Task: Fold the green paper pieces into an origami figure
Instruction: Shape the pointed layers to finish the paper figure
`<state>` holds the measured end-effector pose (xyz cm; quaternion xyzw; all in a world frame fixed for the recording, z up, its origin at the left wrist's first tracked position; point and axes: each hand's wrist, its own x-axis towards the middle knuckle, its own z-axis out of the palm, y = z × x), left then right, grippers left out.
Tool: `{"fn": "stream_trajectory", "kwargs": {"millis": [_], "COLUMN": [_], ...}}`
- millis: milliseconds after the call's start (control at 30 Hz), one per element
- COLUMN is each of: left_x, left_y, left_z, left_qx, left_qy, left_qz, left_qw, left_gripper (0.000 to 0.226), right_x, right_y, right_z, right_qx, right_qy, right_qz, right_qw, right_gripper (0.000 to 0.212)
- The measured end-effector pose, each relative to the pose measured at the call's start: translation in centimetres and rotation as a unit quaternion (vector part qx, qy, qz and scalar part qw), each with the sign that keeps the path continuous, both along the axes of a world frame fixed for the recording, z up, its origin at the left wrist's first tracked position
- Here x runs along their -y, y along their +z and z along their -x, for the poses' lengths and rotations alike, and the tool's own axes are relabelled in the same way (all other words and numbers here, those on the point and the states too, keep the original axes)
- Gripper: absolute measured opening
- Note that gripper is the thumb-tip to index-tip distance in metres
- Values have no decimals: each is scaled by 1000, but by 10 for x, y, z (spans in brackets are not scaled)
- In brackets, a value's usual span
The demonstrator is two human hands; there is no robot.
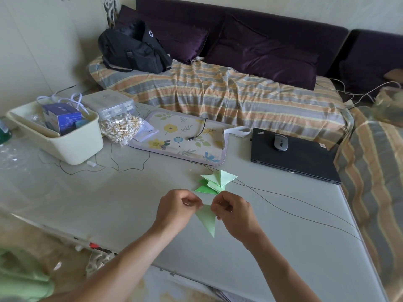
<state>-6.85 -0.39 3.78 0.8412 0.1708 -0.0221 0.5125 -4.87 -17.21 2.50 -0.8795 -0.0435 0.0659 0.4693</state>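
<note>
Both hands up over the near middle of the table, close together, fingers curled. Left hand pinches the upper left corner of a pale green folded paper piece; right hand pinches its upper right edge. The piece is a narrow triangle hanging between the two hands, its point directed down toward the near edge. Whether the tip touches the tabletop cannot be told.

Just beyond the hands, toward the table's middle, lies a small heap of already folded green pieces, pale and brighter green mixed, pointed flaps sticking out. It sits close to the right hand's knuckles but apart from them, resting on the table.

Thin black cables run from under the heap toward the right edge.

Far side of the table: floral mat at centre with a short black cable on it; closed black laptop near the far right corner, grey mouse on its lid. Far left corner: cream plastic tub holding a blue box, with a bag of cotton swabs beside it.

Behind the table, a sofa under a striped cover, black bag on it.
</note>
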Motion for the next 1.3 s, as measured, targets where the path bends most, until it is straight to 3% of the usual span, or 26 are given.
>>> {"fn": "stream_trajectory", "kwargs": {"millis": [167, 400, 567, 967, 1133, 1300], "left_x": [6, 6, 5, -1, -2, 1], "left_y": [1, 0, 0, 1, 1, 0], "left_z": [3, 2, 1, -3, -4, -3], "left_qx": [1, -6, -3, 0, -6, -32], "left_qy": [-86, -62, -63, 79, 95, 79], "left_qz": [-112, -114, -88, 31, 73, 183], "left_qw": [990, 991, 994, 996, 993, 979], "left_gripper": [7, 14, 12, 11, 13, 13], "right_x": [-4, -7, -5, -2, -3, -2], "right_y": [-5, -4, -4, 4, 3, 2], "right_z": [1, 1, 0, -1, 0, 0], "right_qx": [41, 52, 49, -33, -57, -89], "right_qy": [51, 52, 23, -51, -59, -75], "right_qz": [32, 26, 28, -55, -71, -156], "right_qw": [997, 997, 998, 997, 994, 981], "right_gripper": [15, 13, 13, 16, 15, 12]}}
